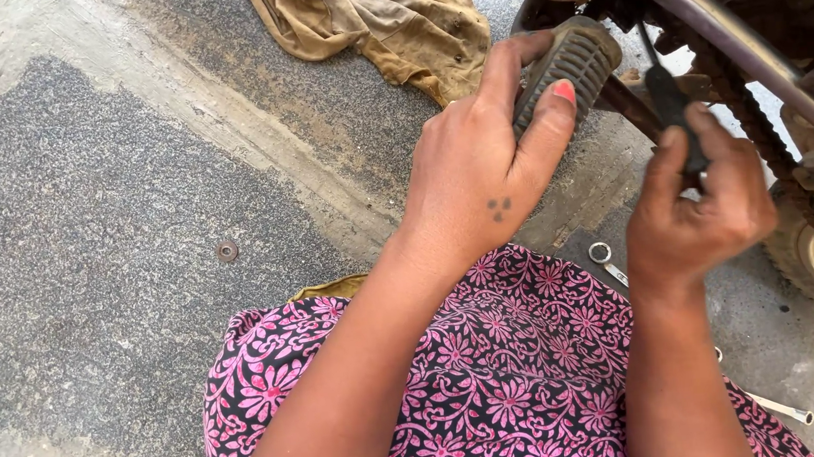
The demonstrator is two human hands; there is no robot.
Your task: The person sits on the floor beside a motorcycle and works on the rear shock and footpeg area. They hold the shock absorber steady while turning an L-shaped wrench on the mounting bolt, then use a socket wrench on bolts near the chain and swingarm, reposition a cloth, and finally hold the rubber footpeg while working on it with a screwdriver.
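Bright, hard daylight — pavement partly washed out, image sharp, slight edge distortion.

No packages, no labels, no signs — no screens

The footrest rubber (567, 65) is dull grey-brown with ribbed lines across it. The screwdriver (674, 110) has a black handle. The cloth over the lap (504, 384) is black with a dense pink flower and vine print, edged in mustard yellow. The rag (383, 20) is tan, stained with dark smears. The floor (92, 231) is speckled grey with pale sandy streaks. The chain (784, 164) is rusty brown-black, the metal bar (698, 17) silver-grey. One thumbnail is painted pink-red, and three small dark dots mark the left hand (480, 176).
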